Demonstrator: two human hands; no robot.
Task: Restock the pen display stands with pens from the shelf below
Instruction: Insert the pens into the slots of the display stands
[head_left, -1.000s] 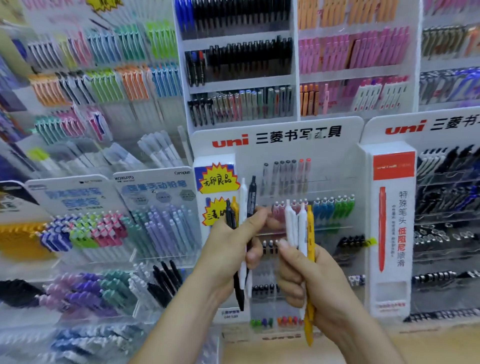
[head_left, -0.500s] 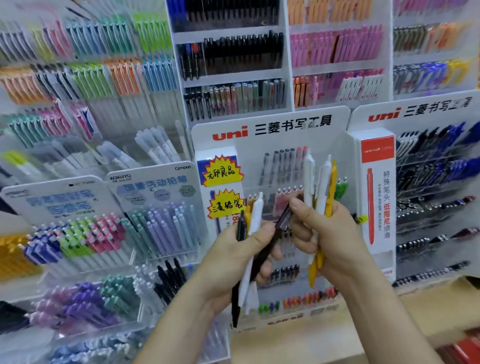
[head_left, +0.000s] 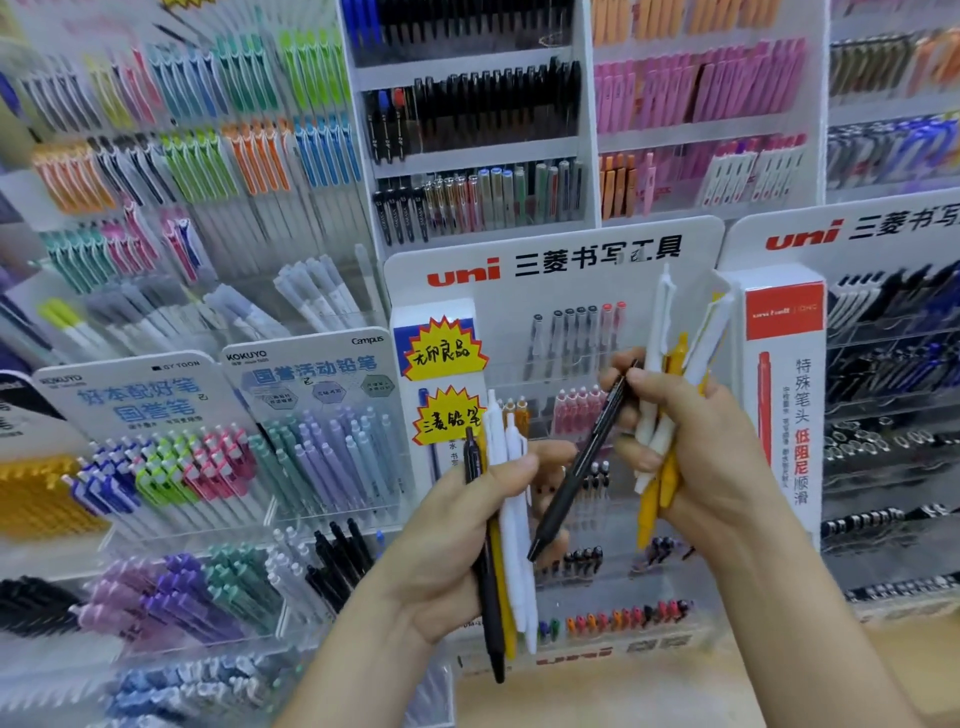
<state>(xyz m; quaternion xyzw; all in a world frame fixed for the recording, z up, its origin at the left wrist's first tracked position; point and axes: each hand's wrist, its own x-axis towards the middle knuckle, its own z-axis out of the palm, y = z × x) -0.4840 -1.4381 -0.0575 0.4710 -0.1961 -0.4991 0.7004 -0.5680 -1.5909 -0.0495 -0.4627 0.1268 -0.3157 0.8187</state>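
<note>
In the head view, the left hand (head_left: 457, 535) is raised in front of the uni display stand (head_left: 550, 270). Its grip is closed round a bunch of pens (head_left: 511, 561) held nearly upright: a black one on the left, a yellow one beside it and white ones on the right, with their lower ends hanging below the palm. The right hand (head_left: 701, 457) is just beside it, to the right and a little higher. Its grip is wrapped round a second bunch (head_left: 655, 343) of white and yellow pens that fan out above the fingers, in front of the stand's right side. The right thumb and forefinger also pinch the upper end of a single black pen (head_left: 582, 462). It slants down and to the left across the gap between the hands, and its lower tip is close to the left hand's white pens; whether it touches them I cannot tell. The stand rests toward the far edge of a wooden table (head_left: 623, 696) and holds rows of pens in clear tiers. A second uni stand (head_left: 857, 234) is beside it on the right, and Kokuyo stands (head_left: 311, 374) with pastel and bright barrels are on the left.
</note>
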